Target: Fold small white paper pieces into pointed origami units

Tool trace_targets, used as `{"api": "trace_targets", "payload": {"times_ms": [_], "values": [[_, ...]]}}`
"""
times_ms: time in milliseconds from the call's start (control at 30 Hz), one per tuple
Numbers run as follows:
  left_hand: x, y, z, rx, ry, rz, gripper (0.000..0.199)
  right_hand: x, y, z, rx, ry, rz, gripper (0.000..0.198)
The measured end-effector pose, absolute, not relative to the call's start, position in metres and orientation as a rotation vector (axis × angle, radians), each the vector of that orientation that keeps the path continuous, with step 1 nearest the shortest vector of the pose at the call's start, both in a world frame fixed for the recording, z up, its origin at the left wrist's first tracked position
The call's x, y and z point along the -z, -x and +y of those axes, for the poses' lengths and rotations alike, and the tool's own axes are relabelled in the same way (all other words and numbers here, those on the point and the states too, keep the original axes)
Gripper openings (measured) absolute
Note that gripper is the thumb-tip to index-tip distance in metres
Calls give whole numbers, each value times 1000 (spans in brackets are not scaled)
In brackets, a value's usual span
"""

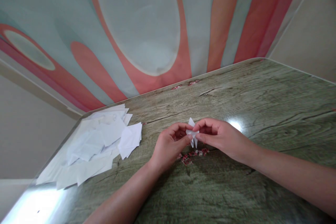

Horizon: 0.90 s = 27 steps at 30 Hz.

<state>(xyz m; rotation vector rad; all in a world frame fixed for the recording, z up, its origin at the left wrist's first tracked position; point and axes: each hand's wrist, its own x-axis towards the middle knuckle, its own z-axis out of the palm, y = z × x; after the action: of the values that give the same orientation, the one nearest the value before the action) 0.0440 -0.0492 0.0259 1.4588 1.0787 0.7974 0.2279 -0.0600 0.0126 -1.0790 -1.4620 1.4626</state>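
A small folded white paper figure with several pointed tips is held up between my two hands, just over the table. My left hand pinches its left side between thumb and fingers. From the other side, my right hand grips it the same way, thumb and forefinger closed on the paper. One tip points up past the fingers and narrow points hang below. The fingertips hide part of the folds.
A wood-patterned table with printed red flowers lies under the hands. Loose white paper sheets are heaped at its left, with a smaller stack of white paper beside them. A red and grey patterned panel rises behind the far edge.
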Motion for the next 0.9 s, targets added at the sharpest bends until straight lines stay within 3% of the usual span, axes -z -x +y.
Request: {"api": "trace_targets", "payload": {"times_ms": [200,633,833,900], "values": [[-27,-46,-49,-807,-1368,1030,31,-10,-223,-62,-1457,1106,-1441,21],[-22,-52,-54,-904,-1371,1034,27,-7,-225,-60,-1395,1063,-1394,20],[-23,-52,-54,-937,-1417,1039,49,-10,-225,-62,-1326,1124,-1403,17],[-23,-51,-54,-953,-1407,1054,41,-12,-225,-64,-1277,1135,-1441,18]]}}
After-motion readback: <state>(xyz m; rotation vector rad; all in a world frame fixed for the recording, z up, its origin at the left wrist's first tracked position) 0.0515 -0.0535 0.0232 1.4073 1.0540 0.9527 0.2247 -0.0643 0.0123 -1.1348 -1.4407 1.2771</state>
